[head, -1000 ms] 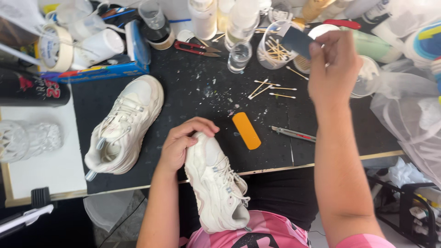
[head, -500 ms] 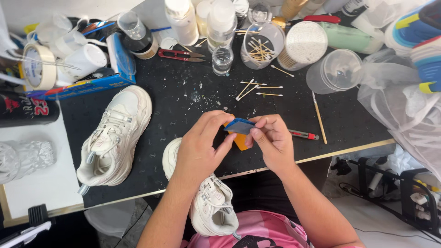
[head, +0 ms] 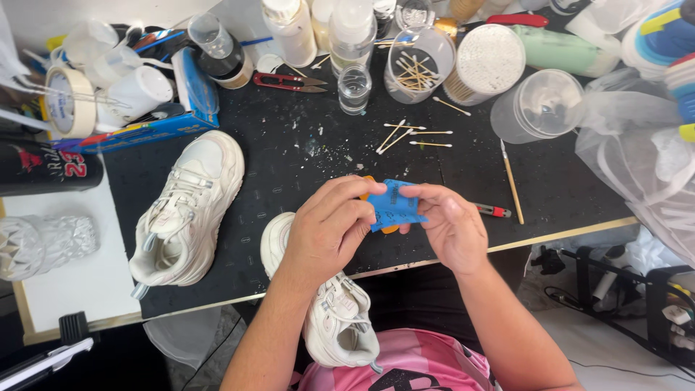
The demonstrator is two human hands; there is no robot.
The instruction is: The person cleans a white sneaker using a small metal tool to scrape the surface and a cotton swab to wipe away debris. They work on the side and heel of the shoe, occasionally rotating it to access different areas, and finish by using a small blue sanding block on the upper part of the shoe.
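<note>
My left hand (head: 329, 228) and my right hand (head: 450, 226) both pinch a small blue sheet (head: 394, 205), held flat between them above the black mat (head: 304, 156). An orange oblong pad (head: 389, 229) peeks out beneath the sheet. A cream sneaker (head: 326, 311) rests on my lap under my left forearm, toe on the mat's front edge. A second cream sneaker (head: 187, 210) lies on the mat to the left.
Cotton swabs (head: 409, 134) lie scattered behind my hands. A craft knife (head: 494, 211) and a thin stick (head: 511, 181) lie to the right. Red-handled snips (head: 288, 82), bottles, clear cups (head: 539, 105), a tape roll (head: 69, 101) and a blue box (head: 145, 127) crowd the back.
A second ago my right hand held the sheet up near the cups while my left gripped the lap sneaker's toe. Both hands have since met over the mat and opened the sheet out flat.
</note>
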